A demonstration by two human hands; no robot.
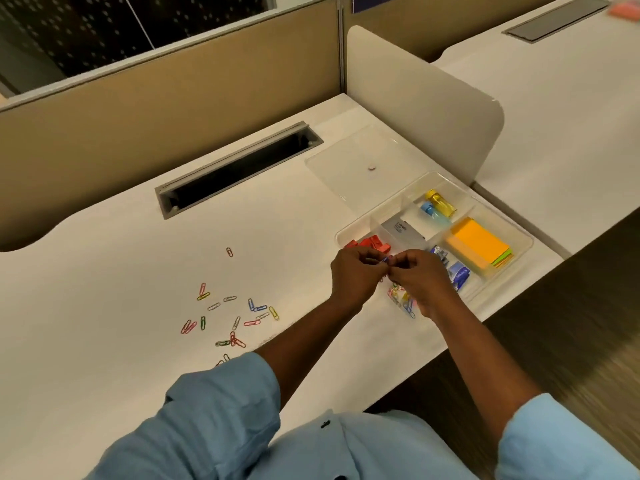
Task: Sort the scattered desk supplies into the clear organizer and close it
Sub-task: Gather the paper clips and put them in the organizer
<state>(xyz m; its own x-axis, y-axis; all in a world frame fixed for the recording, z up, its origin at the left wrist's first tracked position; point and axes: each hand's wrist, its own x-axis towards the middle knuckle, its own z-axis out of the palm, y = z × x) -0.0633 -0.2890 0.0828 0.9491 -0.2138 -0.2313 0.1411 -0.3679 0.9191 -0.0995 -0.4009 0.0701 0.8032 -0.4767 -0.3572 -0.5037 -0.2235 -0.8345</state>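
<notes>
Over the near-left corner of the clear organizer [498,215], the left hand [356,277] and right hand [420,284] pinch one paper clip [383,260] between curled fingers, with loose clips [235,317] scattered on the table [104,289] left of it.

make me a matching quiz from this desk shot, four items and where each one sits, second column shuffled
1 clear lid
2 orange sticky notes
3 loose paper clips
4 red clips

a scattered on the desk, outside the organizer
b organizer's right-side compartment
c flat on the desk behind the organizer
d organizer's left end compartment

Pairs: 1-c, 2-b, 3-a, 4-d
</notes>
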